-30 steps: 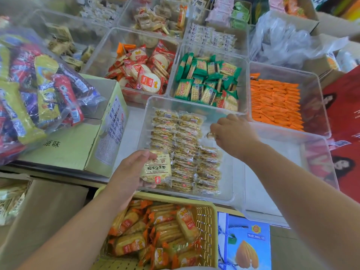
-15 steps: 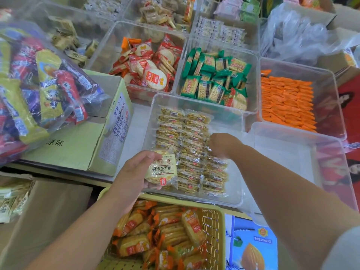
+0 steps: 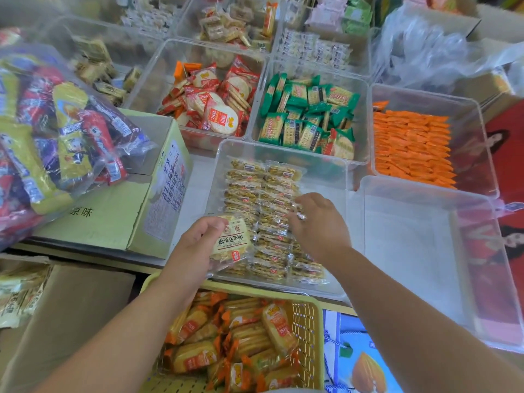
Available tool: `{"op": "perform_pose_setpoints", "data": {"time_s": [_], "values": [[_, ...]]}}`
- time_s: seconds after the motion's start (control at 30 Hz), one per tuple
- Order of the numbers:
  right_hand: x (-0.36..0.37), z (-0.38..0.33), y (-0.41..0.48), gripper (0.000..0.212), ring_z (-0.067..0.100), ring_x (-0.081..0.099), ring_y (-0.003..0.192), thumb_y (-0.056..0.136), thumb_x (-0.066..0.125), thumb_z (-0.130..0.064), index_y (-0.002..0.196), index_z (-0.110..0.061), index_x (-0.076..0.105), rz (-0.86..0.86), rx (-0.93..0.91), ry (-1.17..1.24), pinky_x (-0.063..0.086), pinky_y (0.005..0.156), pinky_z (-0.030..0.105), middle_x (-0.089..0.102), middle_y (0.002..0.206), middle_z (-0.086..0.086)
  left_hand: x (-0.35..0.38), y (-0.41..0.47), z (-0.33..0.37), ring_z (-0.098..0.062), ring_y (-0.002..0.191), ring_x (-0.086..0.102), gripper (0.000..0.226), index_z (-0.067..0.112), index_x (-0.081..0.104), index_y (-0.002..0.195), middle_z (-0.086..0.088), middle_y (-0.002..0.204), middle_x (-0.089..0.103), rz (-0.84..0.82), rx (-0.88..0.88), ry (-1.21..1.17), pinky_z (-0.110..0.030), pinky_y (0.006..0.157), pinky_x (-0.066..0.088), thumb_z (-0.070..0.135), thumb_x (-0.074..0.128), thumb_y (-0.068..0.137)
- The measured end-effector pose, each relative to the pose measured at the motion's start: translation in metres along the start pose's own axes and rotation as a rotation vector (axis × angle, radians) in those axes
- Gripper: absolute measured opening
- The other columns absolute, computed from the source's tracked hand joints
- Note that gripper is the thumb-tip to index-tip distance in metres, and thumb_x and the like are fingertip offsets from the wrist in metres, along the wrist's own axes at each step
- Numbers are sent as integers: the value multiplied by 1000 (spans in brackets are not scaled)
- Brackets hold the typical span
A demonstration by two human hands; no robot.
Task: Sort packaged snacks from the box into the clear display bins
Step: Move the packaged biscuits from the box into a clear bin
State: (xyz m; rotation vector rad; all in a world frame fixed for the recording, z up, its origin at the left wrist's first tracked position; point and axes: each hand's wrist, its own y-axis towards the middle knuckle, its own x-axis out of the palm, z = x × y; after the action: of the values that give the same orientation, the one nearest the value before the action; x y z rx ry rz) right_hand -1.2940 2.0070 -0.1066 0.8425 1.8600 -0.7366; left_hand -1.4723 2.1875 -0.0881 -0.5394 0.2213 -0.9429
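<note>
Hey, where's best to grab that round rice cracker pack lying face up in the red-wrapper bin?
Probably from above, pinching opposite edges of the disc: the rice cracker pack lies face up on top, and walls of its clear bin block a sideways approach.

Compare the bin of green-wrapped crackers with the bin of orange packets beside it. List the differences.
In the cracker bin the green-wrapped crackers lie jumbled at mixed angles. In the orange bin the orange packets lie in tidy rows. The green-wrapped crackers are larger and squarish, while the orange packets are slim and small. The orange bin shows a bare strip along its right side. Both bins are clear plastic and stand side by side.
</note>
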Motion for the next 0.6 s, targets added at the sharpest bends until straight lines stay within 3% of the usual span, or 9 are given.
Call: {"op": "perform_pose_setpoints", "data": {"time_s": [0.1, 0.2, 0.27, 0.37, 0.43, 0.5, 0.6], "values": [[-5, -21, -43, 58, 23, 39, 141, 93, 56, -52, 146, -31, 46, -82, -250, 123, 39, 112, 43, 39, 157, -2, 5, -2, 5, -22, 101, 75, 24, 34, 72, 110, 1, 109, 77, 24, -14, -25, -44, 87, 60, 35, 49, 108], [0, -38, -71, 70, 27, 31, 147, 86, 63, -53, 148, -40, 34, -118, -470, 22, 39, 110, 52, 25, 164, -3, 16, -5, 10, -23, 109, 74, 25, 30, 72, 118, -2, 120, 74, -35, -59, -178, -44, 87, 61, 33, 49, 108], [3, -45, -78, 72, 30, 33, 147, 83, 73, -40, 146, -37, 37, -78, -529, -12, 43, 109, 55, 31, 162, 0, 28, -10, 14, -20, 111, 72, 28, 31, 74, 117, -2, 125, 72, -110, -88, -275, -43, 84, 62, 34, 48, 108], [-3, -45, -75, 59, 33, 53, 130, 80, 79, -22, 135, -22, 59, 69, -530, 53, 54, 97, 52, 58, 141, 6, 44, -13, 20, -24, 129, 62, 29, 41, 69, 126, -1, 145, 60, -205, -126, -317, -55, 106, 51, 47, 56, 101], [-10, -39, -70, 49, 33, 62, 116, 83, 80, -16, 130, -17, 65, 129, -548, 90, 57, 90, 47, 65, 129, 7, 46, -13, 25, -23, 125, 64, 40, 56, 62, 130, 2, 146, 58, -215, -88, -244, -57, 107, 50, 55, 61, 90], [-19, -31, -62, 42, 33, 65, 107, 89, 75, -10, 130, -14, 66, 157, -535, 150, 59, 82, 47, 68, 123, 8, 42, -14, 31, -23, 108, 72, 44, 70, 54, 125, 1, 132, 66, -165, -22, -55, -54, 97, 57, 66, 61, 82], [-41, -15, -38, 41, 33, 66, 99, 88, 71, 1, 126, -15, 68, 209, -480, 90, 60, 75, 48, 70, 115, 8, 26, -12, 34, -4, 108, 66, 50, 77, 42, 122, 25, 124, 64, -22, 136, 285, -29, 84, 51, 81, 52, 73]]}}
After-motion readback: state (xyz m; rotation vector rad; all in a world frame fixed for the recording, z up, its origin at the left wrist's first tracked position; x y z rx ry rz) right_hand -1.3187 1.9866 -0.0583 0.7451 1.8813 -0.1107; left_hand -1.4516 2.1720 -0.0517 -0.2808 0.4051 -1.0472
